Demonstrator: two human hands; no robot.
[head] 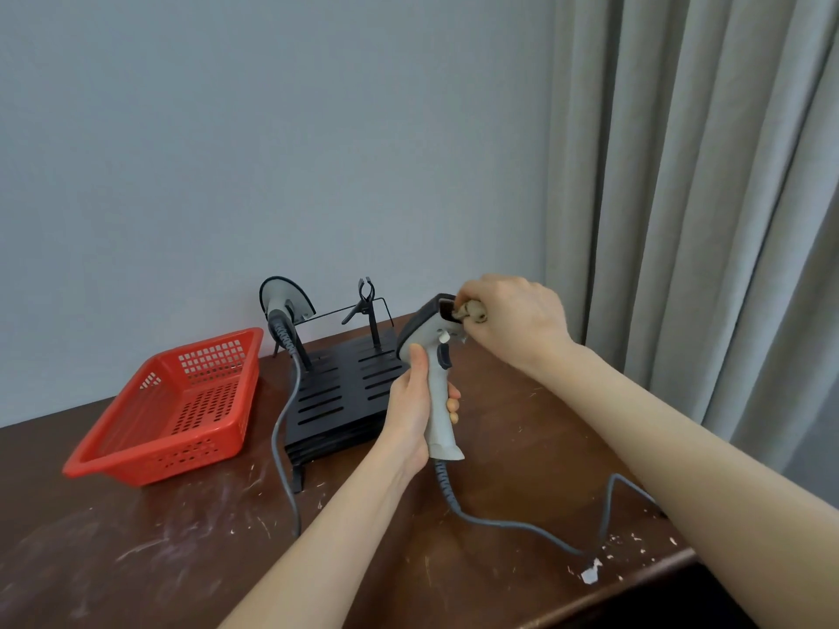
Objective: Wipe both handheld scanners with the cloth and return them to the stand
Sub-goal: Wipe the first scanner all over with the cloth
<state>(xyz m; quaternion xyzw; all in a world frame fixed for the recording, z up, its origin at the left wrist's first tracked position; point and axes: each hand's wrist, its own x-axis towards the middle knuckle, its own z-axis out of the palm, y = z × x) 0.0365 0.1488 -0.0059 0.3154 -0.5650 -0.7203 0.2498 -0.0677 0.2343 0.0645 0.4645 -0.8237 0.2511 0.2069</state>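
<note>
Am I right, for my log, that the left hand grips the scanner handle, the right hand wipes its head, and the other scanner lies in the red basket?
Not quite. The head view shows the other scanner sitting in the stand, beside the basket.

The desk [136,560] lies bare in front of the red basket [177,401] and along its near left side, so a hand could pass there. The black stand [345,397] fills the middle rear, with one scanner [283,306] seated at its left and the right clip [367,295] empty. Two grey cables cross the surface: one [290,447] falls before the stand, another [522,524] loops across the right. The curtain [703,220] closes off the right side.
</note>
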